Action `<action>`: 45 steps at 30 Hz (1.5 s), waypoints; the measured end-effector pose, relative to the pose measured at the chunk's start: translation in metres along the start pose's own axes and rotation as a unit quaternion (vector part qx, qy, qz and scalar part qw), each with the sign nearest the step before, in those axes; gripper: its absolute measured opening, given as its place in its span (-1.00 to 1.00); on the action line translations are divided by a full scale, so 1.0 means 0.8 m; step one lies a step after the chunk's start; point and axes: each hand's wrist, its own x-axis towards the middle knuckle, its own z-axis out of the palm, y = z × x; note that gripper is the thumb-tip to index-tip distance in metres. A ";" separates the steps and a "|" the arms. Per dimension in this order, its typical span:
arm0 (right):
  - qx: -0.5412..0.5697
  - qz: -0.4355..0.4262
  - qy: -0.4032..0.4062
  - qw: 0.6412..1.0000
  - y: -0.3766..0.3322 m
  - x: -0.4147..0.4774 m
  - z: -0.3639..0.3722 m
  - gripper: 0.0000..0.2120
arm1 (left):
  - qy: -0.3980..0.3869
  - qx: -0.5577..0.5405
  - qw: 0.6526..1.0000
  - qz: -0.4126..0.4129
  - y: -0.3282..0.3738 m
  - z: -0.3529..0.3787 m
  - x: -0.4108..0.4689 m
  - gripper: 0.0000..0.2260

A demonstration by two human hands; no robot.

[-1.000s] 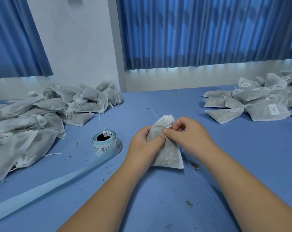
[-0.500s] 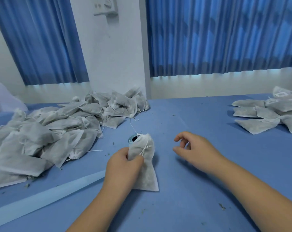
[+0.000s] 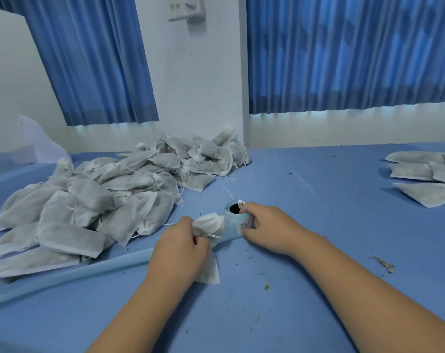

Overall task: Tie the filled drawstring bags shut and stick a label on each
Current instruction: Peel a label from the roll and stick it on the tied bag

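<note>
Left hand was clenched round the neck of 1 filled drawstring bag, fingers curled, gathered top of the bag sticking out past the knuckles and touching the left side of the label roll. The bag's flat bottom corner poked out under the palm, on the near-left side of the roll. A thin drawstring ran across the bag's neck just left of the roll; whether it was knotted could not be told. Right hand grasped the roll from its right side, thumb against the roll's near face where printed labels showed, index fingertip up on the top rim beside the core hole. Could not tell if a label was being peeled or only the roll held. The roll stood on its side on the blue table, core hole facing up and away. A pale blue liner strip trailed from the roll's bottom off to the near left, lying flat on the table. A big pile of filled bags, loose strings showing, lay left of and behind the roll, close to it. A smaller group of bags lay far right of the roll, well apart. Bits of dried filling were scattered on the table near and right of the roll. Blue curtains hung behind the roll, beyond the table.
</note>
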 end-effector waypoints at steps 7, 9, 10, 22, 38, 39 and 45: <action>-0.011 0.012 0.029 0.999 0.010 -0.004 -0.002 -0.79 | 0.004 -0.072 0.997 0.005 -0.016 0.007 -0.006 -0.93; 0.012 0.010 0.045 0.999 0.011 -0.010 -0.007 -0.70 | -0.001 -0.086 0.996 0.008 -0.016 0.007 -0.006 -0.94; 0.031 0.000 0.053 0.998 0.009 -0.013 -0.009 -0.68 | -0.005 -0.093 0.996 0.010 -0.017 0.006 -0.005 -0.94; 0.061 -0.026 0.041 0.997 -0.023 -0.025 0.009 -0.84 | -0.014 -0.101 0.992 0.069 -0.016 0.005 -0.014 -0.89; 0.093 0.009 0.064 0.994 -0.022 -0.029 0.000 -0.83 | -0.027 -0.088 0.991 0.096 -0.013 0.004 -0.017 -0.85; 0.093 0.010 0.058 0.994 -0.022 -0.029 -0.002 -0.82 | -0.028 -0.088 0.991 0.095 -0.014 0.004 -0.017 -0.85; 0.104 0.008 0.046 0.994 -0.021 -0.032 -0.010 -0.80 | -0.034 -0.095 0.991 0.086 -0.015 0.003 -0.016 -0.85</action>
